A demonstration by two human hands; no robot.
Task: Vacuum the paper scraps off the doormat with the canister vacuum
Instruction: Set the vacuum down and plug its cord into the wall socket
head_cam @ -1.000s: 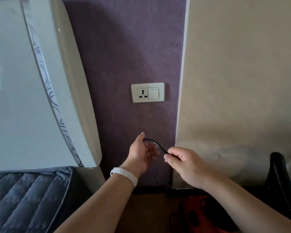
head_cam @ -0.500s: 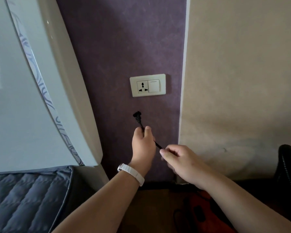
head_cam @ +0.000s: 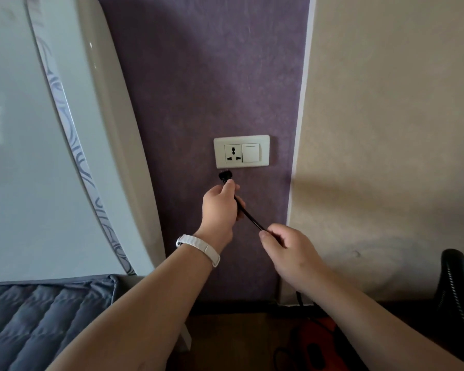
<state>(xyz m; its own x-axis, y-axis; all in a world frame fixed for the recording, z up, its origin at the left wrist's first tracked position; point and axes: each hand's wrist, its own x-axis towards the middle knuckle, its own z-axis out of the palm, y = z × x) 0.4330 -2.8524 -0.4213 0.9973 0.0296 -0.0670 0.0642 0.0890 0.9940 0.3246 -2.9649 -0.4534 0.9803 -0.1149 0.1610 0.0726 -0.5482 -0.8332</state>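
Head view: left hand (head_cam: 220, 210) grips the black cord (head_cam: 249, 216) just behind the plug (head_cam: 225, 176); right hand (head_cam: 287, 250) pinches the cord lower down.
Plug: just below the wall socket (head_cam: 233, 153), not in it.
Machine: red vacuum (head_cam: 324, 344) on the floor below, dim.
Out of view: doormat and paper scraps.
Progress: early; plugging in and all the vacuuming remain.

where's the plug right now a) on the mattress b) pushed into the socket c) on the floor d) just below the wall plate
d: the plug is just under the wall plate, its cord gripped by the left hand, socket holes bare
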